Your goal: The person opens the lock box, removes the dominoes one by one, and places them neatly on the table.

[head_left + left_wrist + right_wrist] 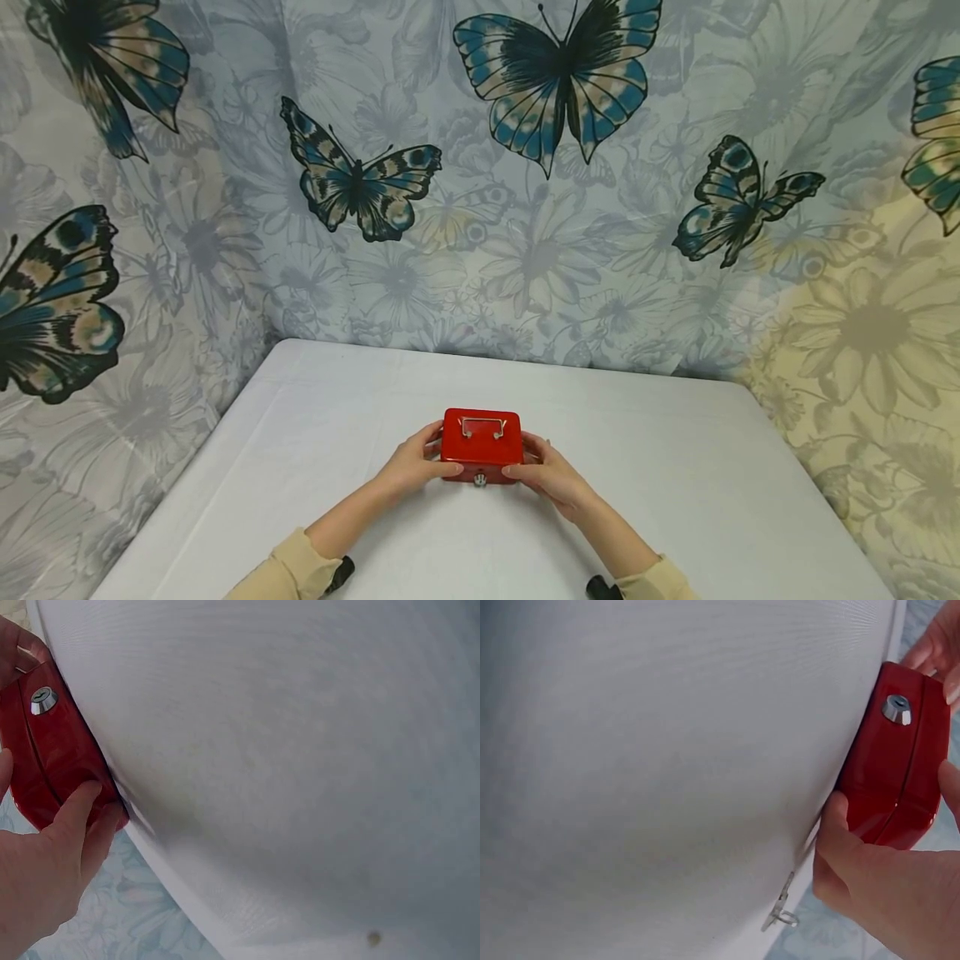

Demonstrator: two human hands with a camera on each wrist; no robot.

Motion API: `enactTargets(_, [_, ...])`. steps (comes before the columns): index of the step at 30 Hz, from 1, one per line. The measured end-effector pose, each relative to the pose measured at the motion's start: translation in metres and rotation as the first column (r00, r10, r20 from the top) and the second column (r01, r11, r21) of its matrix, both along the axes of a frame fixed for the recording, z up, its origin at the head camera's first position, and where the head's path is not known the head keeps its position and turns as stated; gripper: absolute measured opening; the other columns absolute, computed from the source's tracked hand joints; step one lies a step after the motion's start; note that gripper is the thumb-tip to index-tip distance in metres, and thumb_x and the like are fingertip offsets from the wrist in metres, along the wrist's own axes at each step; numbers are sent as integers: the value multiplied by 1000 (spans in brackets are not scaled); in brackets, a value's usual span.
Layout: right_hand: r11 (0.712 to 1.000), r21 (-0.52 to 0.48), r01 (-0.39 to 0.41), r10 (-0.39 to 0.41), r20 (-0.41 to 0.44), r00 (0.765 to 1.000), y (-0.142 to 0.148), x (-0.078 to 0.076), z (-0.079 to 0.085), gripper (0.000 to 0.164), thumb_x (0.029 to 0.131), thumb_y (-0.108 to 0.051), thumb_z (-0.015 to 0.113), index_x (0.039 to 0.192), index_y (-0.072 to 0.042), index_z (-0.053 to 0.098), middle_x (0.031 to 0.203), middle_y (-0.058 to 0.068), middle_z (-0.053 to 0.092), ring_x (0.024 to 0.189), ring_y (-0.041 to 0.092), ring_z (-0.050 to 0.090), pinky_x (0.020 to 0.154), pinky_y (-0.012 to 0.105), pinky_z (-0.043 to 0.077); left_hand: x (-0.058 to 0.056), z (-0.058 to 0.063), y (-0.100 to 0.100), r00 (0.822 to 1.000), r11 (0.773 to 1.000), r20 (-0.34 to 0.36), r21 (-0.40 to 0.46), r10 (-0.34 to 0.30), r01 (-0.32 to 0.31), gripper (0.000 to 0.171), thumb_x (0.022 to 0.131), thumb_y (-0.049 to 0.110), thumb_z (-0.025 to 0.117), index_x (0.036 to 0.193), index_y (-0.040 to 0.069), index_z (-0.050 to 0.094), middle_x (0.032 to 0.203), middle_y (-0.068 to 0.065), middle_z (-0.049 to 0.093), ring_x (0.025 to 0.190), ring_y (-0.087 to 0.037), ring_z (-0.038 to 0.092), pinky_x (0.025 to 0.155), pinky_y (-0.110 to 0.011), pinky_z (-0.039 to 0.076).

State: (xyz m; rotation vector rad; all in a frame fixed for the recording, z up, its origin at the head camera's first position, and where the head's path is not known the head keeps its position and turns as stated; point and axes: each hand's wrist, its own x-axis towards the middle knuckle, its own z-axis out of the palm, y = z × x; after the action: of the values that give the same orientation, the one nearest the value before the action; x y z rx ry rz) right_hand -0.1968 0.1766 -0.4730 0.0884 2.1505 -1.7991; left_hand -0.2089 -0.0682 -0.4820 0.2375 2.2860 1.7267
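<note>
A small red cash box (481, 448) sits on the white table with its lid down. A wire handle (482, 420) lies on top, and a silver lock (43, 700) with a keyhole is on the front, facing me. My left hand (411, 463) grips the box's left end, thumb at the front corner. At the opposite end my right hand (557, 477) holds it the same way. In the right wrist view, small silver keys (781, 909) lie on the table beside the right hand.
The box stands near the middle of a white-covered table (360, 392). Behind and along both sides hang cloth walls (525, 275) printed with butterflies and flowers. Dark straps (341, 575) show by the rolled beige sleeves (288, 571).
</note>
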Motion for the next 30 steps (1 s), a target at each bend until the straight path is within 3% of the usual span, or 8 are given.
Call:
enactTargets(8, [997,69,22,-21,-22,1000,-3,1,-1,81,81,-19,78,147,0,35,142,22,45,122,36,49,95,49,51,-2,3,-1,1000,999,-25,-36,-8,7,81,84,17,77,148,-5,32,145,-26,43,129,-44,45,98,-49,48])
enactTargets(30, [973,231,-22,53,-130,990,-4,0,3,71,84,-32,76,140,2,48,131,17,58,115,32,58,91,44,54,0,2,-12,998,999,-38,-31,42,-43,80,81,26,80,144,-5,41,134,-25,54,123,-39,54,96,-46,50])
